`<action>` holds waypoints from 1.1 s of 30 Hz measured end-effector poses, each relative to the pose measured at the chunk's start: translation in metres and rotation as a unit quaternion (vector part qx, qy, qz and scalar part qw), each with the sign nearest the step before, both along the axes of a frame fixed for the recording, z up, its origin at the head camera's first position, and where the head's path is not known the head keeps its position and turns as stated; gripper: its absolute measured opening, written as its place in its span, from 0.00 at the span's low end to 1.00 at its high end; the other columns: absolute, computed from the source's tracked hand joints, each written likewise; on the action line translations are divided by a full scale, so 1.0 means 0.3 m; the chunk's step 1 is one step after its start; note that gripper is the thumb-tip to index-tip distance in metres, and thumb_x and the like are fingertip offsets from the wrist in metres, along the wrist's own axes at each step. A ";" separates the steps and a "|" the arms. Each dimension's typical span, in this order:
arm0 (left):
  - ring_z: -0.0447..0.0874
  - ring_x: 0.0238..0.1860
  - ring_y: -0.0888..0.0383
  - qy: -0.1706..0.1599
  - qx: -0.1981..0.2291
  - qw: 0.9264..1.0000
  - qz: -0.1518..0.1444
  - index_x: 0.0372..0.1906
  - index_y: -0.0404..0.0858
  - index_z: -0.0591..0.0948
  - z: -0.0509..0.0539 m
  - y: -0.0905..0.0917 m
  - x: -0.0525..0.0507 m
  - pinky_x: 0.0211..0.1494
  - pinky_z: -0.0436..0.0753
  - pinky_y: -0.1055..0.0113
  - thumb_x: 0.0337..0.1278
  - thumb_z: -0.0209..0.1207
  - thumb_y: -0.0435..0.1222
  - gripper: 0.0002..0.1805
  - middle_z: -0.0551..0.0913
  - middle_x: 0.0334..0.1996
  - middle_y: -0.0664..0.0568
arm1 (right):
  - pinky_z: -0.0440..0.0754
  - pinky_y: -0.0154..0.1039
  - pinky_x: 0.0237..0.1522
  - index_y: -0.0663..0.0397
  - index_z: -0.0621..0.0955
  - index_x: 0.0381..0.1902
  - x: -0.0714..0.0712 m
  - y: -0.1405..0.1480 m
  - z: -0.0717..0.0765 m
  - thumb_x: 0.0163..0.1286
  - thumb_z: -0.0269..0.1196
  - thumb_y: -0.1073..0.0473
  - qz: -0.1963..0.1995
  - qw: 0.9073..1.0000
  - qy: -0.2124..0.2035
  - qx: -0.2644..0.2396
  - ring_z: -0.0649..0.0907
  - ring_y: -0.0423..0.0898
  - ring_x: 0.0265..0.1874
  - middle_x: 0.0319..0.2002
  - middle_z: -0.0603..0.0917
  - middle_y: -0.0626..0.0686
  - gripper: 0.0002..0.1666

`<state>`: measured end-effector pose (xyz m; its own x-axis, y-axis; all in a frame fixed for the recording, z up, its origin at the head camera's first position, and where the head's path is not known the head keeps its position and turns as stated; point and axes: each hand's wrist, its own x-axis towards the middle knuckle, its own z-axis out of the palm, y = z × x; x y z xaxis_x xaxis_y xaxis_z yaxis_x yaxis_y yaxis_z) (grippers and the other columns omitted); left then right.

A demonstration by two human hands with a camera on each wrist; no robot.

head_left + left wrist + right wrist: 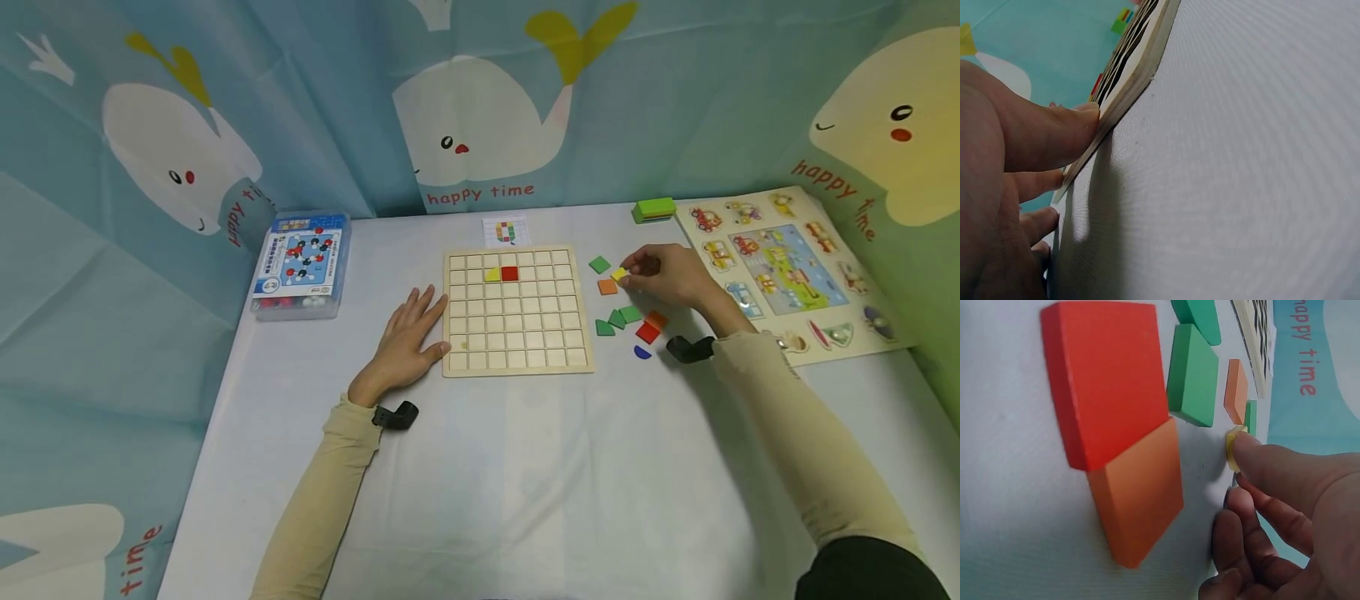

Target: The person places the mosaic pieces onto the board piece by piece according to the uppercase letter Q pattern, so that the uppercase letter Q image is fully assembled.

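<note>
In the head view, the left hand [408, 346] lay with spread fingers at the near left edge of the grid board [534, 321], gripping nothing. A red square [509, 273] and a yellow tile [492, 275] sat side by side in its upper rows. To the right of the board, the right hand [671, 279] pinched a small yellow piece [618, 274] between an orange tile [607, 287] and a green tile [599, 264]. With neighbours so near, a low sideways sweep could have knocked either one askew.

In the left wrist view, the thumb met the board's side at its rim, with no wrap around it. A hard push there might have slid the board over the white cloth [1241, 156], and a slack touch might have let it drift if bumped from the other side.

In the right wrist view, the thumb pressed the yellow piece; the opposing fingertip was largely hidden, so whether the piece had left the cloth was hard to tell. So narrow a hold on something so thin could have let it twist or slip. Nearer the camera, a loose red block [1110, 381] touched an orange block [1144, 494]; a dropped wrist could have scattered both.
</note>
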<state>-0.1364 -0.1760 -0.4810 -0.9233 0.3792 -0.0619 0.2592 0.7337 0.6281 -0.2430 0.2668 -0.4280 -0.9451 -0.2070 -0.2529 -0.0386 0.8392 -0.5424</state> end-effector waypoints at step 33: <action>0.32 0.88 0.42 0.001 0.007 1.000 0.003 0.86 0.39 0.55 0.007 0.002 0.002 0.88 0.36 0.42 0.76 0.59 0.45 0.43 0.45 0.88 0.42 | 0.78 0.56 0.55 0.66 0.79 0.61 -0.031 -0.035 -0.024 0.77 0.65 0.61 0.035 0.999 0.018 0.002 0.78 0.63 0.51 0.56 0.81 0.69 0.19</action>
<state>-0.1358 -0.1753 -0.4788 -0.9259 0.3736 -0.0556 0.2549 0.7268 0.6378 -0.2524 0.2565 -0.4353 -0.9371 -0.2712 -0.2198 -0.1164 0.8363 -0.5358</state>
